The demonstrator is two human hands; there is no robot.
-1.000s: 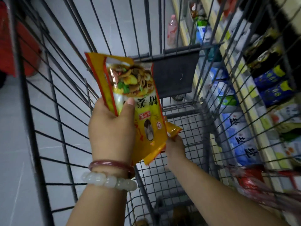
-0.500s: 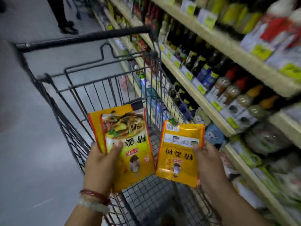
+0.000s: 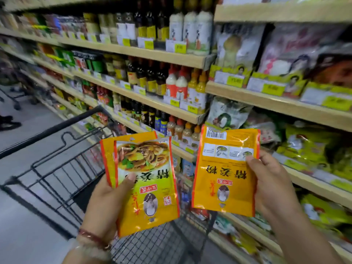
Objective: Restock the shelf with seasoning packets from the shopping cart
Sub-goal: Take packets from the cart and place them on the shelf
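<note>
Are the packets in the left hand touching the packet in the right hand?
Apart. The head view shows the left-hand packets and the right-hand packet side by side, with the cart and shelf goods visible through the open gap between their edges.

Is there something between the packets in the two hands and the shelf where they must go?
Nothing visible blocks the way. The left hand holds two overlapping orange packets above the cart; the right hand holds one packet in open air before the shelf.
</note>
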